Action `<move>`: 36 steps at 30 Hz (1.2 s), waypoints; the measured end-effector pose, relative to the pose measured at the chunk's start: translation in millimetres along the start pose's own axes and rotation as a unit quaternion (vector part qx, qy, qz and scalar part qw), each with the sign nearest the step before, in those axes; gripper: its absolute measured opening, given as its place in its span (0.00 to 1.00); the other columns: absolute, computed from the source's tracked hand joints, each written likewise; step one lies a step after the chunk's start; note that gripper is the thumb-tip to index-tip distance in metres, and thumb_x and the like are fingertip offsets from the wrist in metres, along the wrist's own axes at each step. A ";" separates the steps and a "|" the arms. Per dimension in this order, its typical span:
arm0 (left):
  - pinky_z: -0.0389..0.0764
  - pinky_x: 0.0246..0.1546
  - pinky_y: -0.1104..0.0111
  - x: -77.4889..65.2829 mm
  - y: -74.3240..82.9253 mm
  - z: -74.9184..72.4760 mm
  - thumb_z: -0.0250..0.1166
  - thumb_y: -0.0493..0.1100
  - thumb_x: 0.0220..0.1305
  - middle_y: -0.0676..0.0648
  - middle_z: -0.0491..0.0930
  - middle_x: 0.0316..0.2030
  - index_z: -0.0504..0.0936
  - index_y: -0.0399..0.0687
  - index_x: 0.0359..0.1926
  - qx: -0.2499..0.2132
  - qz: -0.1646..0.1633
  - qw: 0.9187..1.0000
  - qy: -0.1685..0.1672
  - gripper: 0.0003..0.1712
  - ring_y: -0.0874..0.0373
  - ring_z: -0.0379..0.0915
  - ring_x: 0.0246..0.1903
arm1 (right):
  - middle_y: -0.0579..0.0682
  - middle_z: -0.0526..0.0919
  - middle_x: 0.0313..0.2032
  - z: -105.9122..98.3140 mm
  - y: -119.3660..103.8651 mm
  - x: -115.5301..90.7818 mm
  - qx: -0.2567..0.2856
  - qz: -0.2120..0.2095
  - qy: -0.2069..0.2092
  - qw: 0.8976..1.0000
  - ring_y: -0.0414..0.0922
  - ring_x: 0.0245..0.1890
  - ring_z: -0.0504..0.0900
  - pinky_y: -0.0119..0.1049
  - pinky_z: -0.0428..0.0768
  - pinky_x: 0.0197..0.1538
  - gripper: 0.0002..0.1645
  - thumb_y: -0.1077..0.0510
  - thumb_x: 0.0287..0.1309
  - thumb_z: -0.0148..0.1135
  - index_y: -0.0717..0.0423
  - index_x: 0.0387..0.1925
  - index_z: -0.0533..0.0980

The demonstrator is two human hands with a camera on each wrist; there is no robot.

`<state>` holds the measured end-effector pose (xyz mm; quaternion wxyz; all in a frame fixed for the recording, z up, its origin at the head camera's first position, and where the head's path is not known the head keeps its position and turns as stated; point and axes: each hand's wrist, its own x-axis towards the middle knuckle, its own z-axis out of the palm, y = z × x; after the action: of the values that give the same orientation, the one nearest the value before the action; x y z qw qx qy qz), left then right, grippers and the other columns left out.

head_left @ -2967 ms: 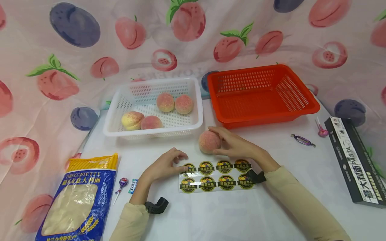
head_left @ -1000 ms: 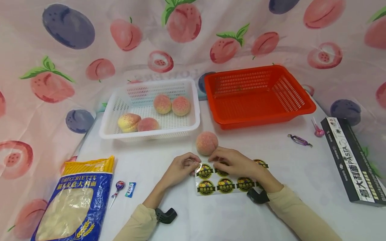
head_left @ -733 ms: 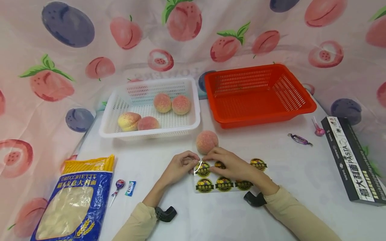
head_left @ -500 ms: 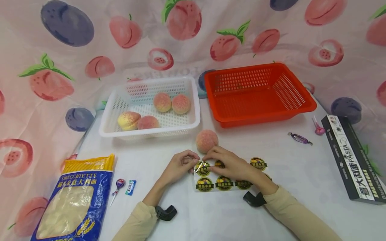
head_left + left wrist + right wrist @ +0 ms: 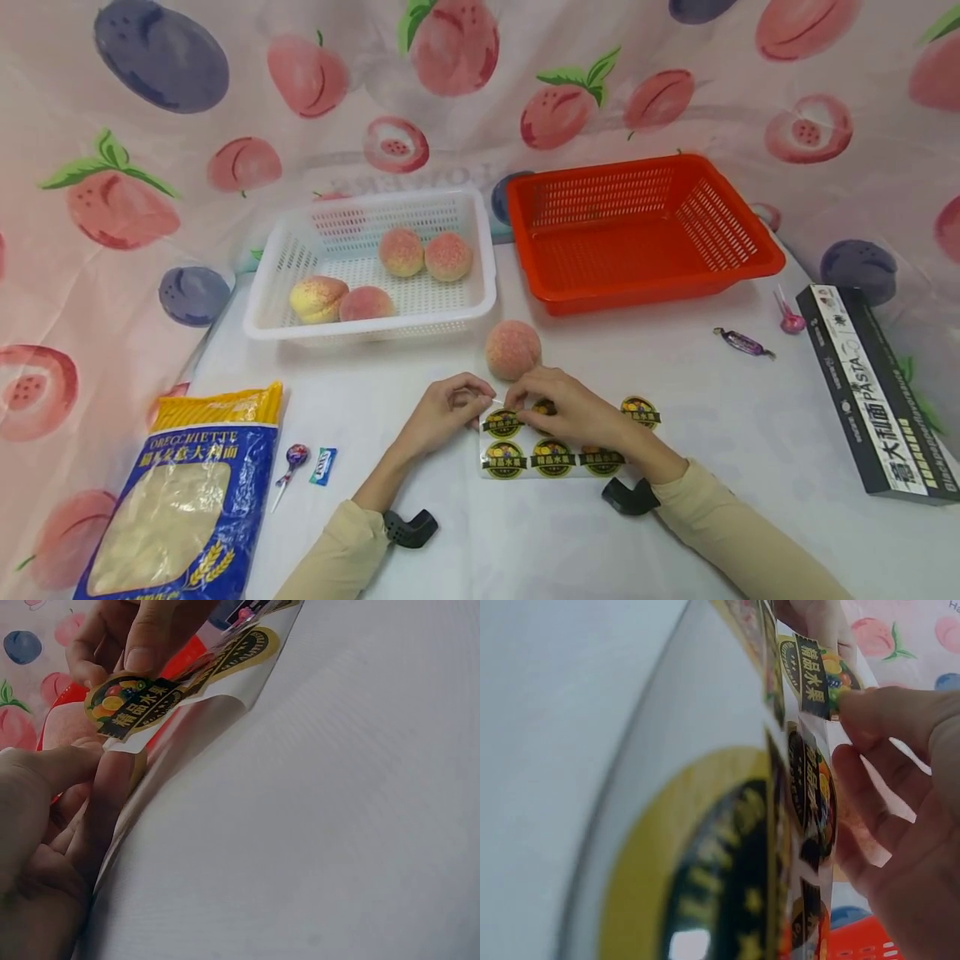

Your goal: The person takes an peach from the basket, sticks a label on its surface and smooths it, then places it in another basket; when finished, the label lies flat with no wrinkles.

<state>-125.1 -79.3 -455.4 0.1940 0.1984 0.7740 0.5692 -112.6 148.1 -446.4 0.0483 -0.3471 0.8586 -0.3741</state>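
A clear sheet of round fruit stickers lies on the white table in front of both hands. My left hand pinches the sheet's far left corner between thumb and finger. At the same corner my right hand pinches the edge of one black-and-gold sticker. In the left wrist view this sticker stands lifted, and the sheet bends up below it. The right wrist view shows the right thumb on the sticker's printed fruit. One peach rests on the table just beyond the fingertips.
Behind stand a white basket with several peaches and a red basket. A pasta bag, a lollipop and a small blue sweet lie left. At right are a purple candy, a pink lollipop and a pasta box.
My right hand let go of the peach and came down to the stickers. The left hand moved right to the corner, and the sheet shifted right. Lately the sticker's edge has lifted.
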 end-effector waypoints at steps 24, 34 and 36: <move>0.75 0.31 0.72 -1.8 -12.4 10.5 0.60 0.42 0.57 0.53 0.79 0.33 0.76 0.51 0.39 0.076 0.183 0.979 0.052 0.07 0.65 0.72 0.31 | 0.44 0.77 0.33 -4.8 4.9 -0.7 0.064 -0.030 0.063 0.995 0.36 0.34 0.74 0.32 0.76 0.40 0.10 0.65 0.51 0.59 0.50 0.36 0.73; 0.78 0.34 0.68 -2.4 10.3 11.7 0.61 0.37 0.55 0.45 0.79 0.34 0.77 0.41 0.37 0.032 0.147 0.982 0.110 0.08 0.62 0.74 0.34 | 0.37 0.75 0.29 -9.8 7.9 -1.9 0.081 0.082 0.055 0.992 0.35 0.31 0.72 0.30 0.75 0.36 0.08 0.53 0.53 0.59 0.42 0.36 0.72; 0.78 0.35 0.67 -0.2 9.8 11.5 0.60 0.37 0.56 0.45 0.78 0.35 0.76 0.41 0.38 0.026 0.142 0.983 0.110 0.08 0.61 0.74 0.36 | 0.38 0.76 0.27 -10.8 8.6 -2.1 0.084 0.095 0.053 0.991 0.36 0.30 0.72 0.30 0.74 0.34 0.05 0.52 0.54 0.58 0.40 0.34 0.72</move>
<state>-118.0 -67.5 -449.2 0.0198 0.2475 0.7689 0.5892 -119.6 160.1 -444.9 0.0672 -0.2388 0.8543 -0.4568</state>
